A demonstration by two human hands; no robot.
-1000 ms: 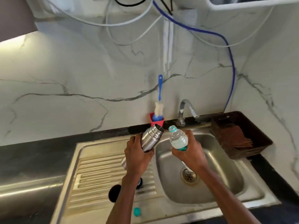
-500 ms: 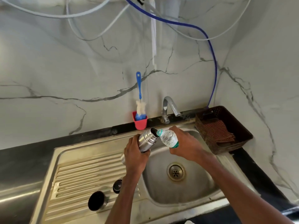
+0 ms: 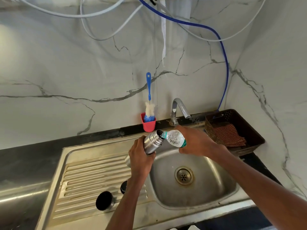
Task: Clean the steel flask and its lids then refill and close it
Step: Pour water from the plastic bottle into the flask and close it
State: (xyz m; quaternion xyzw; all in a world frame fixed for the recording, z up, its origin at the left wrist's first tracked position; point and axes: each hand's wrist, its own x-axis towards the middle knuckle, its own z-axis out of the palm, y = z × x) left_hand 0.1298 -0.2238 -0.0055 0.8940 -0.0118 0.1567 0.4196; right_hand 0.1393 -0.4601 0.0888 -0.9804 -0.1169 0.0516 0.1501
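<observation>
The left hand (image 3: 141,159) is wrapped around the lower body of the steel flask (image 3: 152,141) and holds it tilted, its open mouth pointing up and to the right, over the left rim of the sink basin (image 3: 207,195); the right hand (image 3: 196,141) grips a clear plastic bottle (image 3: 174,138) by its lower part, tipped so that its neck meets the mouth of the flask. The bottle has a green band near the hand; how much water is in it, or in the flask, I cannot tell.

Below the left forearm, on the ribbed drainboard (image 3: 93,178), stands a cup lid (image 3: 104,200) with a dark inside — beside it, partly hidden by the arm, a small black stopper (image 3: 123,187). The basin under the hands shows only its drain (image 3: 184,175); around the hands there is open room on all sides.

Behind, the tap (image 3: 178,109) bends its spout toward the right hand and is near it; at the wall a red cup (image 3: 148,124) holds a blue bottle brush (image 3: 149,100). To the right, on the dark surface (image 3: 25,161), a brown basket (image 3: 245,128) contains a checked cloth (image 3: 228,135). A blue hose (image 3: 225,67) and white cables (image 3: 99,22) hang on the marble wall, well above the hands.
</observation>
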